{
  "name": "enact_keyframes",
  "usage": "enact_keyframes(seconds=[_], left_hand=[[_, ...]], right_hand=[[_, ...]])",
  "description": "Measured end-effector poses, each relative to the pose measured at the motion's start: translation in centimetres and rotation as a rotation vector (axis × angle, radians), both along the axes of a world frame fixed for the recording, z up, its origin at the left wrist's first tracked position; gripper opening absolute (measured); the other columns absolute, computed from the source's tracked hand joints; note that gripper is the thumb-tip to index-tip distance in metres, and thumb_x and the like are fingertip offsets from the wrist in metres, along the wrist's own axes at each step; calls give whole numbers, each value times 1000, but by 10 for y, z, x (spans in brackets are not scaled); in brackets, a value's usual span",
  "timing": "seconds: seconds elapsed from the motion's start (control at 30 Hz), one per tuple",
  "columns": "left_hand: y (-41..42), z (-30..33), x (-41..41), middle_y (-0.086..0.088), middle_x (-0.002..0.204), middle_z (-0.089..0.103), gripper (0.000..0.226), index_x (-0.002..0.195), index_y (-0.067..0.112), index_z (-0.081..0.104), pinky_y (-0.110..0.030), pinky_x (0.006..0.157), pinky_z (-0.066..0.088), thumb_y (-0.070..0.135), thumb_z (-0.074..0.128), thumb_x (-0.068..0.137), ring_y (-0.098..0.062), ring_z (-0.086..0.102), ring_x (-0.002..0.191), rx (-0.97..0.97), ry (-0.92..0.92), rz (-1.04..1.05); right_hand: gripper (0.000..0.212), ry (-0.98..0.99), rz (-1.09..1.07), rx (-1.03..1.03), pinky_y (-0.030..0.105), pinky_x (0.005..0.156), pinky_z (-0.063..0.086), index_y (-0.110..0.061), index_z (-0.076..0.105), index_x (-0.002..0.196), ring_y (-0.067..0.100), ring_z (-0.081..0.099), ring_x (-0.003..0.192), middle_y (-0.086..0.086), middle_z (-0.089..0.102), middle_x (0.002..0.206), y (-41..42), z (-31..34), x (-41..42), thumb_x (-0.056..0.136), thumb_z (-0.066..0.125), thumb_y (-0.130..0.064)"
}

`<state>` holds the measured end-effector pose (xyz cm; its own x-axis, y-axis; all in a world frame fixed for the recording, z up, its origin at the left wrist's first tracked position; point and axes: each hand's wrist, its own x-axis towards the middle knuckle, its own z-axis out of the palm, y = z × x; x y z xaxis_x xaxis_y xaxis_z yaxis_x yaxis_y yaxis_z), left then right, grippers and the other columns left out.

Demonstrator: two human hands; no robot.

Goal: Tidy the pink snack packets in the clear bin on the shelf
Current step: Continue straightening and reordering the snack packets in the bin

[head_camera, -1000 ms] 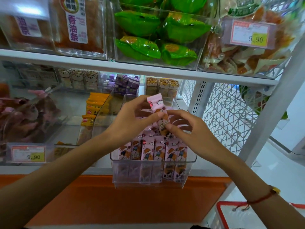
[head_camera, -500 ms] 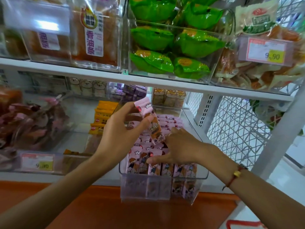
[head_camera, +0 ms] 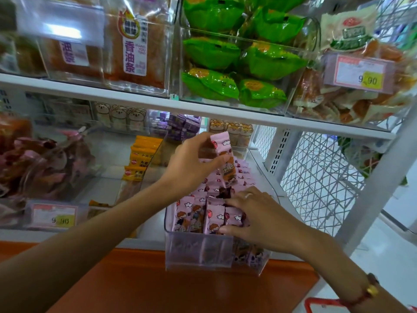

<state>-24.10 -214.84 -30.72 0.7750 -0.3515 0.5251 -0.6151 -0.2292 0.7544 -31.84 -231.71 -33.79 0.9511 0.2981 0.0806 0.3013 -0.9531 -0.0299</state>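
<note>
Biggest worry here is the clear bin itself: its front sticks out past the front edge of the lower shelf, over the orange base. If the right hand leans too hard on the front rows, I'd guess the whole thing could tip forward and dump everything.

That right hand is spread flat with its fingers on the standing pink snack packets at the front of the bin, not gripping anything as far as I can see. Sliding it sideways could easily knock those upright ones over like dominoes.

The left hand pinches one pink packet between thumb and fingers, held up over the middle of the bin. It's a light pinch near the middle of the wrapper, so it could slip and land crooked on the loose ones further back.

Bin contents: tidy upright rows in front, a messier pile toward the back. The bin next door to the left holds yellow packets. On the upper shelf, another clear bin has green packets, and the one left of it holds fried dough sticks.
</note>
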Motion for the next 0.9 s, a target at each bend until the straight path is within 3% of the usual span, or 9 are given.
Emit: enact_keyframes(seconds=[0.23, 0.3, 0.4, 0.5, 0.57, 0.63, 0.73, 0.8, 0.9], left_hand=[[-8, -2, 24, 12, 111, 57, 53, 126, 22, 53, -22, 75, 55, 35, 73, 79, 1, 60, 86, 285, 54, -50], [-9, 3, 29, 10, 115, 56, 59, 126, 23, 51, -20, 76, 54, 36, 76, 75, 0, 59, 90, 345, 60, -74], [-11, 9, 36, 3, 115, 62, 50, 113, 24, 54, -32, 90, 53, 38, 77, 71, -9, 60, 102, 418, 76, -137], [-17, 4, 42, -2, 117, 63, 44, 110, 24, 56, -23, 80, 52, 32, 78, 74, -9, 61, 98, 501, 65, -159], [-25, -9, 45, -1, 124, 59, 50, 119, 22, 58, -17, 72, 42, 35, 78, 75, -6, 54, 95, 662, -63, -66], [-32, -24, 46, 2, 124, 59, 54, 121, 20, 58, -20, 76, 39, 39, 78, 74, -6, 49, 95, 760, -155, -3], [-36, -31, 48, 2, 122, 61, 46, 117, 22, 58, -26, 86, 44, 39, 75, 78, -10, 54, 100, 805, -139, -22], [-33, -27, 49, 3, 125, 61, 37, 118, 23, 61, -23, 85, 40, 43, 63, 87, -11, 56, 107, 871, -147, -60], [-23, -18, 41, 4, 131, 58, 32, 124, 24, 60, -17, 83, 32, 36, 51, 96, -11, 52, 114, 775, -223, -47]], right_hand=[[71, -40, 15, 57, 31, 104, 29, -28, 36, 144, 13, 34, 130, -5, 44, 143, -1, -1, -6, 85, 47, -66], [67, -17, 29, 70, 30, 105, 27, -27, 34, 144, 12, 32, 131, -5, 43, 144, -4, 0, -6, 88, 49, -60], [63, -27, 40, 63, 30, 104, 27, -24, 34, 145, 13, 32, 131, -4, 43, 144, -6, 0, -6, 90, 49, -53], [59, -54, 38, 71, 32, 102, 31, -23, 38, 143, 14, 37, 128, -2, 46, 141, -6, -1, -6, 92, 49, -50], [56, -90, 34, 85, 32, 98, 35, -23, 42, 140, 16, 42, 122, 0, 52, 135, -5, -1, -7, 91, 50, -49], [53, -133, 37, 71, 32, 93, 39, -23, 46, 137, 17, 46, 117, 0, 56, 129, -5, -2, -7, 91, 51, -48], [50, -180, 47, 57, 30, 90, 39, -22, 50, 134, 17, 48, 113, -1, 59, 126, -4, -6, -7, 91, 51, -47], [51, -184, 45, 63, 27, 87, 36, -23, 49, 135, 16, 48, 114, -1, 58, 127, -4, -7, -8, 91, 52, -47], [53, -165, 31, 79, 26, 82, 34, -25, 46, 136, 15, 49, 114, -2, 57, 126, -5, -6, -10, 90, 52, -49]])
